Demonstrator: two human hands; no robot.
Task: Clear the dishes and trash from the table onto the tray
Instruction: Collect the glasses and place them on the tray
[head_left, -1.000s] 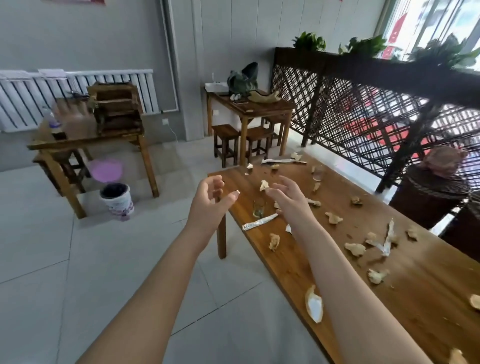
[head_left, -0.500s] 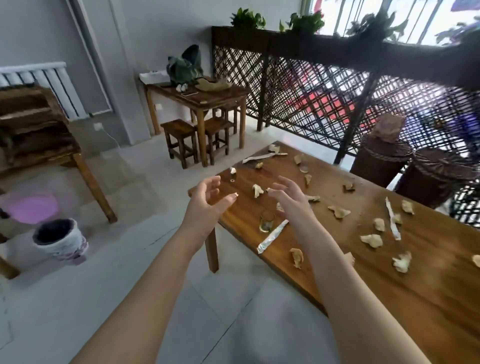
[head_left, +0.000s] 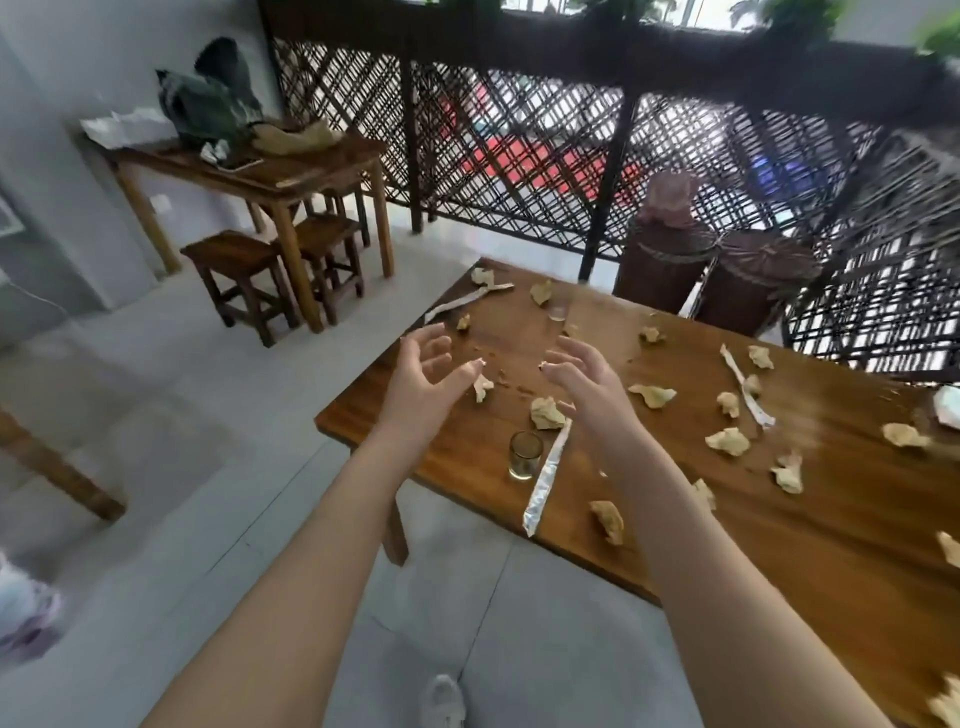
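Observation:
A long wooden table (head_left: 649, 525) is strewn with several crumpled beige napkins, one of them (head_left: 546, 414) near my hands. White paper wrappers lie on it, one (head_left: 546, 477) by the front edge and another (head_left: 744, 385) further right. A small glass (head_left: 523, 455) stands near the front left corner, a second glass (head_left: 559, 309) at the far end. My left hand (head_left: 427, 375) and my right hand (head_left: 584, 376) hover over the table's left part, palms facing each other, fingers loosely spread, holding nothing. No tray is in view.
A smaller wooden table (head_left: 270, 171) with stools (head_left: 244, 275) stands at the back left. A dark lattice fence (head_left: 571, 145) and two wicker baskets (head_left: 717, 270) line the far side. Another table's leg (head_left: 57, 467) and a bin (head_left: 26, 613) are on the left floor.
The view has swung right and closer to the table. Both hands have moved over its left part, still apart and holding nothing.

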